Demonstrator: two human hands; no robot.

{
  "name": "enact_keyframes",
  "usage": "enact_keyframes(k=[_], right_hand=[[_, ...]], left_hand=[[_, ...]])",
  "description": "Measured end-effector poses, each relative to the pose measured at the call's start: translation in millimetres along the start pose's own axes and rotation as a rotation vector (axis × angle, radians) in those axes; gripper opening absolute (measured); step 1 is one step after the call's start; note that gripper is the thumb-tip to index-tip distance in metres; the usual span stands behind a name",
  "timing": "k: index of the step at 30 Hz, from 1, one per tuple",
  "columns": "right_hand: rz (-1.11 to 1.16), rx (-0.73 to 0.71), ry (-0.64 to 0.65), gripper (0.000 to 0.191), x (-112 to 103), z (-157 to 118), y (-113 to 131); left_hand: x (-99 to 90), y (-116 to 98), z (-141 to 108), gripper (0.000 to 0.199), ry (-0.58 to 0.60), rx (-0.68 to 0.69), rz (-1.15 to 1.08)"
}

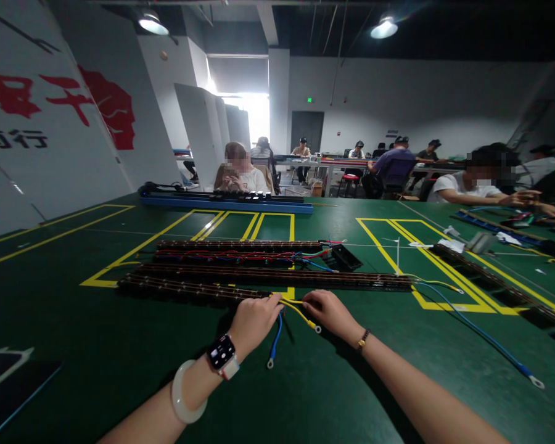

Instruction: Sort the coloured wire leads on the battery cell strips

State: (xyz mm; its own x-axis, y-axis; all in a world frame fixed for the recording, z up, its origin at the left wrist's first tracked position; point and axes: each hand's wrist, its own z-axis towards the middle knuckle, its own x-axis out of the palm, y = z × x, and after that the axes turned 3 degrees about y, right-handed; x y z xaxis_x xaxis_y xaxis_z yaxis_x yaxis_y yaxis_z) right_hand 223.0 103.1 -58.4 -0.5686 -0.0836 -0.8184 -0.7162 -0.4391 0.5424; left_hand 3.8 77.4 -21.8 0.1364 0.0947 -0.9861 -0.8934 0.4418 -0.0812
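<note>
My left hand [256, 320], with a watch on its wrist, is closed on the right end of the nearest dark strip [189, 288], where the wires come out. My right hand [330, 313] pinches a yellow wire [292, 301] just to the right of it. A second yellow cable [300, 316] with a ring terminal curves out between the hands. Below it hangs a blue cable [276, 342], also ending in a ring. Behind the hands lies a longer dark strip [305, 277] with its own yellow and blue cables.
More strips with red and blue wires [231, 254] and a black box [345, 258] lie farther back on the green table [324, 394]. A blue rail [226, 205] lines the far edge. At right are another strip [494, 277] and a person [472, 185]; a dark panel [18, 388] sits at left.
</note>
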Motion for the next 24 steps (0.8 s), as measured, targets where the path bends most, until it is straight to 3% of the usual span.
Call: enact_keyframes(k=[4, 9, 15, 20, 24], right_hand=[[0.004, 0.018, 0.021, 0.027, -5, 1, 7], [-0.062, 0.029, 0.068, 0.04, -7, 2, 15], [0.066, 0.055, 0.07, 0.016, -1, 1, 21], [0.083, 0.067, 0.061, 0.017, 1, -2, 27], [0.061, 0.07, 0.047, 0.018, 1, -3, 30]], left_hand=[[-9.6, -8, -3, 0.033, 0.048, -0.074, -0.087], [-15.6, -23, -9, 0.033, 0.19, -0.18, -0.149], [-19.9, -28, -15, 0.04, 0.246, -0.245, -0.286], [-18.1, -20, -14, 0.045, 0.401, -0.273, -0.617], [-10.4, -15, -7, 0.036, 0.558, -0.356, -1.01]])
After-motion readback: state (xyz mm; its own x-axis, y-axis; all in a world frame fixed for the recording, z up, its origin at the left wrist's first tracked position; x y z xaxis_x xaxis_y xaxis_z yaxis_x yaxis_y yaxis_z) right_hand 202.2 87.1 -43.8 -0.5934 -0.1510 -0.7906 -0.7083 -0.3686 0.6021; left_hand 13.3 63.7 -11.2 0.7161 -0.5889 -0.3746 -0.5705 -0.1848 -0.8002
